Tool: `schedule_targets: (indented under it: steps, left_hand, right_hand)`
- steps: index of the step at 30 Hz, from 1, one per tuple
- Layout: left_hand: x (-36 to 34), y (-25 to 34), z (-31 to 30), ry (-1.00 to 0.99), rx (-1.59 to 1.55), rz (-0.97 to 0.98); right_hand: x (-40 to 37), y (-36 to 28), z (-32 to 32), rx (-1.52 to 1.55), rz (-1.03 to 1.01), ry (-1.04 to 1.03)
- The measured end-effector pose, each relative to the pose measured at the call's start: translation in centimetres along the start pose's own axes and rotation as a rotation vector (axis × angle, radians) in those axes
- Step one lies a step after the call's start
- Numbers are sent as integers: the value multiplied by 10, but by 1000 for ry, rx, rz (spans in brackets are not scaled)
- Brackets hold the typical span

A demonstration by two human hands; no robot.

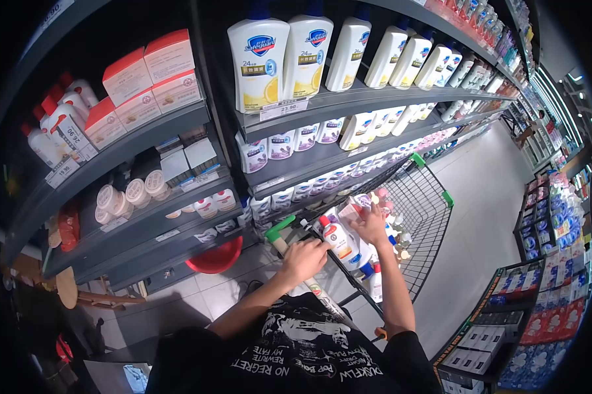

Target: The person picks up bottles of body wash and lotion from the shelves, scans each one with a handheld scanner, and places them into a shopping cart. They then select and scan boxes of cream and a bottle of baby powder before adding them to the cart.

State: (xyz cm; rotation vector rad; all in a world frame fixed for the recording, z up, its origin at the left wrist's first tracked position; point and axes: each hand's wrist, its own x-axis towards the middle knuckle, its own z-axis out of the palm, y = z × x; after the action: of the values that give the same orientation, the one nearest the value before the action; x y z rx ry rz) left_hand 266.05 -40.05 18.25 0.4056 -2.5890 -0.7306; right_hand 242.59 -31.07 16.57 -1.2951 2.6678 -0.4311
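Observation:
A shopping cart (427, 226) with black wire sides and green corners stands in front of me, several bottles and packs inside. My left hand (307, 259) is at the cart's handle end, fingers curled beside a white bottle with a red cap (339, 240); what it holds, if anything, is hidden. Over the goods, my right hand (371, 226) reaches into the cart with fingers apart, touching or just above a pink and white pack (352, 211). Near my right forearm lies another white bottle (375, 286) with a red label.
Shelves (276, 121) of large white pump bottles (259, 65) run along the front. Red and white boxes (137, 82) are on the left shelf, above a red basin (217, 255) on the floor. Display stands (500, 328) of packs line the right; a distant person (534, 128) is at the back right.

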Motion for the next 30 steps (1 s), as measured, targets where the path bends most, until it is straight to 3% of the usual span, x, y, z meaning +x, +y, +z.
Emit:
schedule_targets:
  steps: [6, 10, 12, 16, 18, 19, 21, 23, 25, 27, 28, 29, 30]
  left_hand:
    - [0, 1, -2, -11, 24, -12]
    - [1, 4, -2, -77, 26, -17]
    - [0, 4, -3, -40, 6, -19]
    - [2, 0, -3, -39, 4, 0]
    - [2, 1, -7, -31, -151, -100]
    - [4, 4, -10, -41, -144, -97]
    - [10, 11, -20, 335, -654, -192]
    - [9, 7, -41, 348, -587, -152]
    - [14, 7, -61, 448, -558, -155]
    - [14, -4, -79, 414, -96, -53]
    - [9, -11, -85, 441, -218, -118]
    - [1, -33, -73, 440, -656, -218]
    - [-2, -26, -90, 486, -876, -267]
  right_hand:
    - [-14, -19, 38, 30, -42, 334]
    - [-21, -19, 35, 235, -30, 353]
    - [-22, -26, 21, 294, 104, 243]
    - [-22, -49, -10, 340, 149, 325]
    - [-32, -81, -40, 787, 279, 418]
    - [-36, -92, -44, 796, 286, 420]
    - [-41, -115, -48, 875, 93, 548]
    - [-50, -143, -59, 924, -29, 458]
    - [-59, -168, -60, 896, -29, 297]
    - [-64, -190, -48, 853, -244, 411]
    - [-69, -194, -50, 949, -239, 268]
    - [-67, -197, -47, 961, -263, 251]
    - [-66, -199, -43, 1199, -294, 200]
